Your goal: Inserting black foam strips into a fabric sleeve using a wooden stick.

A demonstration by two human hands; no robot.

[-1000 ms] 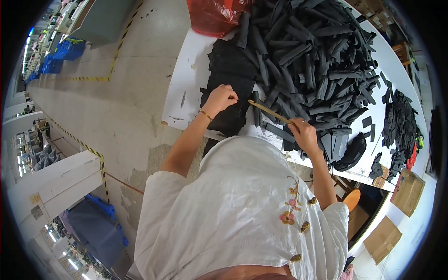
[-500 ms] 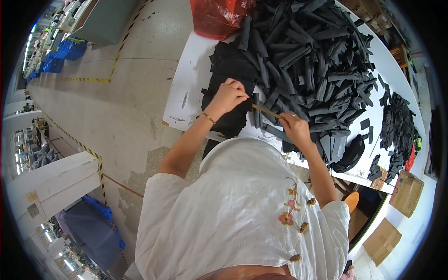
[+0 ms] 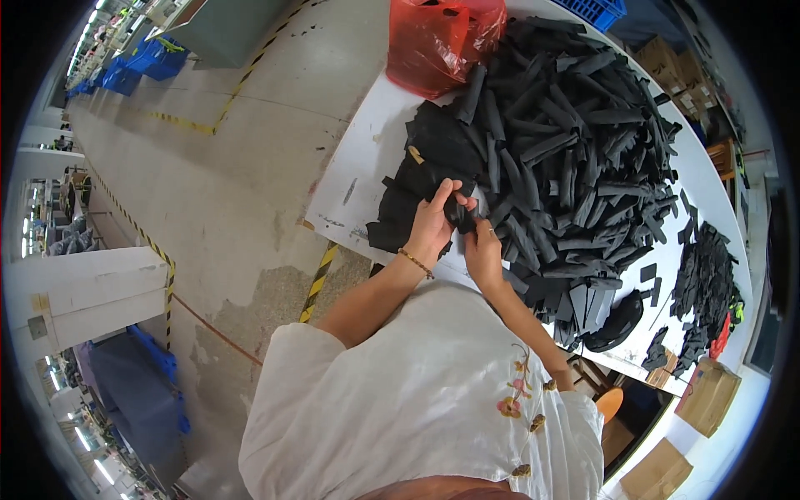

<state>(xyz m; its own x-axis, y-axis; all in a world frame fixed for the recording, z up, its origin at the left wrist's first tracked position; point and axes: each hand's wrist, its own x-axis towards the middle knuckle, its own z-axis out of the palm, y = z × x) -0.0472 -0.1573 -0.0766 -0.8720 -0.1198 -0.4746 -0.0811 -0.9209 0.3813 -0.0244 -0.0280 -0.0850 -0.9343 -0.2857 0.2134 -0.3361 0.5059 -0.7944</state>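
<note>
My left hand [image 3: 432, 223] and my right hand [image 3: 484, 252] are close together over the near left part of the table. A small dark fabric piece [image 3: 456, 213] is between them. The left thumb and fingers close on its upper part, while the right fingers pinch its lower right edge. Under and beyond the left hand lie overlapping flat black fabric pieces [image 3: 402, 200]. A small curled tan strip [image 3: 415, 155] rests on those pieces. Just right of my hands begins a large heap of folded black fabric strips [image 3: 575, 142].
A red plastic bag [image 3: 437, 50] stands at the table's far left corner. A black pouch-like item [image 3: 617, 327] and a smaller pile of black pieces [image 3: 704, 279] lie to the right on the white table [image 3: 358, 167]. Cardboard boxes [image 3: 708, 396] stand beyond the right edge.
The tan strip that stretched between my hands is out of them, and a curled tan piece lies on the flat black pieces. My hands have come together on a dark fabric piece.
</note>
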